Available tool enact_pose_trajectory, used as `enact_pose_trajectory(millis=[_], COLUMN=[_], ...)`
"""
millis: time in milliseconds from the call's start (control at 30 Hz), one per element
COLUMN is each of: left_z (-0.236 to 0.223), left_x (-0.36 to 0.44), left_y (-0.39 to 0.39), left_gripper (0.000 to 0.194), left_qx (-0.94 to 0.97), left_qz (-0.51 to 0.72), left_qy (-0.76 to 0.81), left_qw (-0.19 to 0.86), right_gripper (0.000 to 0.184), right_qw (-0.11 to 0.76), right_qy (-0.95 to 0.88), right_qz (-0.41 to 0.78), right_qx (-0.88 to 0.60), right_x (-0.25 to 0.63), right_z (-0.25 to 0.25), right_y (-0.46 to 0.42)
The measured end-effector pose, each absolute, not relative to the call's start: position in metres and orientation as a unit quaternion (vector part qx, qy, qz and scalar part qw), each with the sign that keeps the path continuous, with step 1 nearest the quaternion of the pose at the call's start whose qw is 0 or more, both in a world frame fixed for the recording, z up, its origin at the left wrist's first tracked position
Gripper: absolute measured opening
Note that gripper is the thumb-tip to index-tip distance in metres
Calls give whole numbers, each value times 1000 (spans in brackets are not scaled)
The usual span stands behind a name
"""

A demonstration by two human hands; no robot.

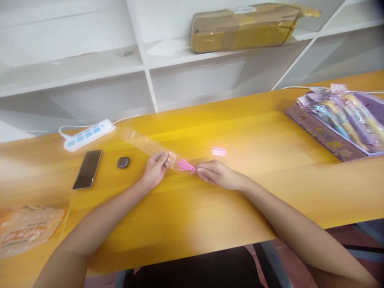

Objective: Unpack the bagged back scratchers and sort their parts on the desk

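My left hand (156, 170) pinches a long clear plastic sleeve (139, 143) that stretches away to the upper left above the table. Between my hands is a small pink hand-shaped piece with splayed fingers (185, 165), partly at the sleeve's crinkled end. My right hand (217, 174) grips the narrow end of this pink piece between thumb and forefinger; the rest of its handle is hidden by my fingers. Whether the pink fingers lie inside the sleeve or just against it, I cannot tell. A small pink-and-white card (219, 151) lies on the table beyond my right hand.
On the left are a phone (87, 169), a small black case (123, 162) and a white power strip (89, 135). An orange-printed bag (30, 230) lies nearer. A purple box (327, 138) of wrapped pens stands right. A taped carton (246, 30) rests on the shelf behind.
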State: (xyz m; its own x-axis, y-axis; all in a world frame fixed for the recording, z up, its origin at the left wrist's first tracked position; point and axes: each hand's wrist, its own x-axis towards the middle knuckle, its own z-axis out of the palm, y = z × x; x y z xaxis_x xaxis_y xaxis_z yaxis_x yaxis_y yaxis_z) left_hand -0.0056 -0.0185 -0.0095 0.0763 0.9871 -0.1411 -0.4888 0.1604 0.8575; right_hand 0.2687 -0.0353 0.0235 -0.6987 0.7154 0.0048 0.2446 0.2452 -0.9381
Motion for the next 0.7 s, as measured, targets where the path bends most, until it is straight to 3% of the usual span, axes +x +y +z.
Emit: enact_pose_trajectory(millis=[200, 400, 700], left_z=[-10, -16, -11], left_x=[-4, -4, -1], left_y=[-21, -23, -23], left_gripper=[41, 42, 49], left_qx=[369, 442, 407], left_qz=[531, 498, 504], left_qy=[393, 411, 383], left_qw=[653, 623, 659], right_gripper=[49, 64, 68], right_qw=[238, 249, 271], right_qy=[-711, -658, -643], right_qz=[583, 633, 638], right_qx=[-312, -322, -325], right_x=[264, 260, 258], right_z=[16, 10, 11], right_y=[-36, -39, -40])
